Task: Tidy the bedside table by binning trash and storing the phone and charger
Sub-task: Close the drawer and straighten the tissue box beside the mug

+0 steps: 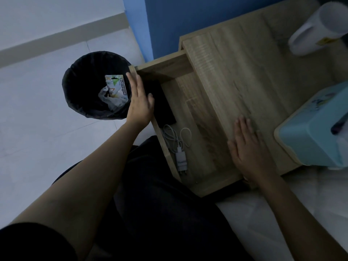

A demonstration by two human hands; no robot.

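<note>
The wooden bedside table [244, 76] has its drawer [197, 117] pulled out toward me. Inside the drawer lie a black phone [162, 106] and a white charger [181, 157] with its coiled cable. My left hand [138, 100] is open, flat against the drawer's front panel, partly over the phone's edge. My right hand [246, 147] rests flat and open on the tabletop's front edge. The black bin [82, 87] stands on the floor left of the drawer, holding a scissors packaging card [117, 87] and crumpled white trash.
A white plastic jug [316, 31] lies at the table's far right corner. A light blue tissue box [316, 132] sits on the table's right side. Blue wall behind; pale tiled floor at left; white bedding at lower right; my dark-trousered legs below.
</note>
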